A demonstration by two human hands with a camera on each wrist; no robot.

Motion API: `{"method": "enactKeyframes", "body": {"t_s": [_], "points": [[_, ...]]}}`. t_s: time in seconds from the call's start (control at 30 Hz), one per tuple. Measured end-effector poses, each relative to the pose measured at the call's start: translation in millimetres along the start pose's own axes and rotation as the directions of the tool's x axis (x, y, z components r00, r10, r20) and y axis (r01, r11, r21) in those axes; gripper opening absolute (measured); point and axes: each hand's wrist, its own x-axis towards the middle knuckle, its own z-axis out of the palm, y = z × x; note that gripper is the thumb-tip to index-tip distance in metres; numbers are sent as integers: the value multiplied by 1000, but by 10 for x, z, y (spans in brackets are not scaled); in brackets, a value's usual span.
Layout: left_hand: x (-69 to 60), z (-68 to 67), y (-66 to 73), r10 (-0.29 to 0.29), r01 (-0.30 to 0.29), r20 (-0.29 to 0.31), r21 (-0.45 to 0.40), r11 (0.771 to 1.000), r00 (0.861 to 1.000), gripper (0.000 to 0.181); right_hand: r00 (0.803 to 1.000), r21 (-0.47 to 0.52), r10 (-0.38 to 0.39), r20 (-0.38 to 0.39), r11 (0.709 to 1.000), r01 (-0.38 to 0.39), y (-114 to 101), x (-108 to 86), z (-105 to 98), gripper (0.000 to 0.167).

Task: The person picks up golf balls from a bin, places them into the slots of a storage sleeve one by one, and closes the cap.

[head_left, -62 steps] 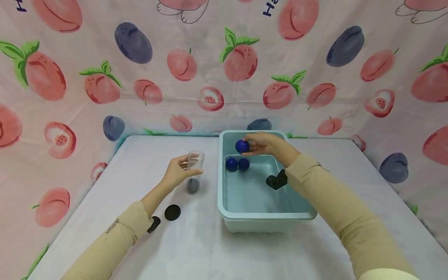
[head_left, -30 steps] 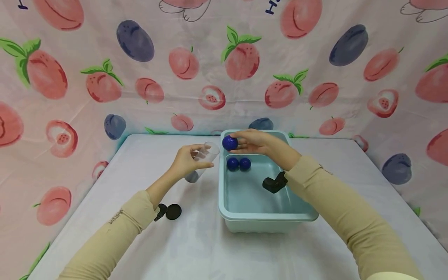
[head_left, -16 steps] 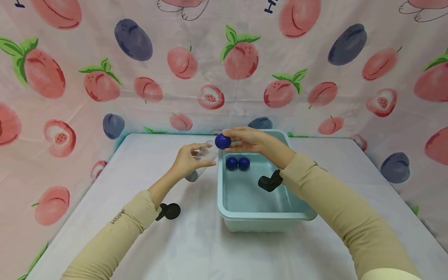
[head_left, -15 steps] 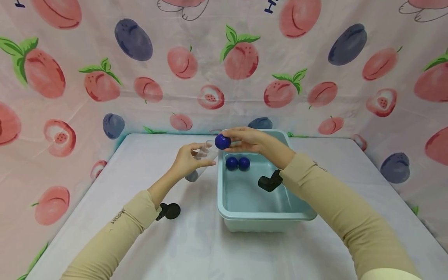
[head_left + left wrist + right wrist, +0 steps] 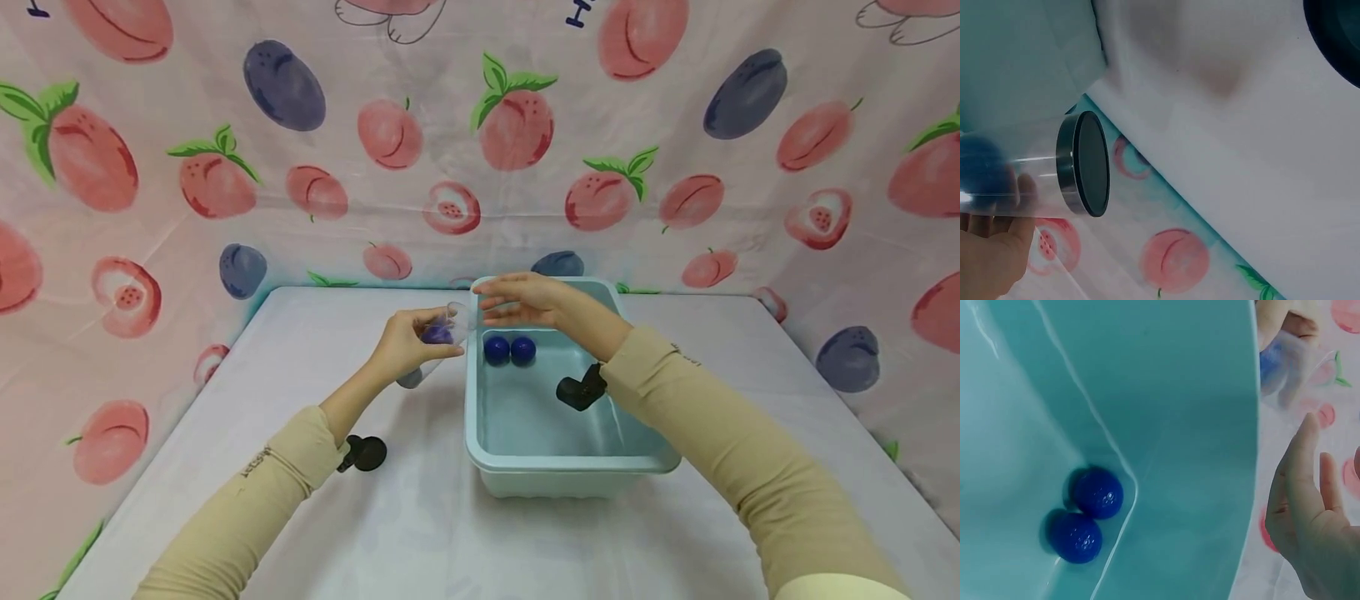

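Note:
My left hand [image 5: 406, 343] grips a clear plastic tube [image 5: 1035, 156] with a dark cap on its bottom end. The tube is tilted, its mouth toward the tub. Inside it is a blue ball [image 5: 437, 333], seen through the wall between thumb and fingers. My right hand [image 5: 525, 300] hangs above the back left of the light blue tub [image 5: 570, 463], fingers loosely extended and holding nothing, close to the tube's mouth. Down in the tub, two more blue balls [image 5: 1099, 492] lie side by side near its left wall.
A round black lid [image 5: 371, 453] lies on the white table in front of the left hand. Black wrist cameras [image 5: 581, 390] are worn on both wrists. A fruit-printed cloth [image 5: 450, 150] hangs behind the table.
My right hand moved left with a blue ball to the tube's mouth and let it go. The ball is now inside the tube. Earlier, my left hand lifted and tilted the tube.

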Motion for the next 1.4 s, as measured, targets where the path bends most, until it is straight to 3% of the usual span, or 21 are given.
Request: {"method": "enactKeyframes", "body": {"t_s": [0.2,0.7,1.23,1.4], "points": [[-6,-27,-2,-6,6,2,-50,999,1000,54,999,-21,-6,-35,1000,6,19,19,-84,46],[-7,-66,-23,-86,84,-35,-48,995,996,58,990,-41,43,-136,998,-49,112,124,-365,50],[-11,-60,-2,-79,75,-63,-63,995,995,57,979,-92,89,-184,990,-107,333,214,-534,50],[0,-61,-19,-78,73,-66,-73,995,995,55,967,-127,123,-222,980,-154,405,276,-557,50]]}}
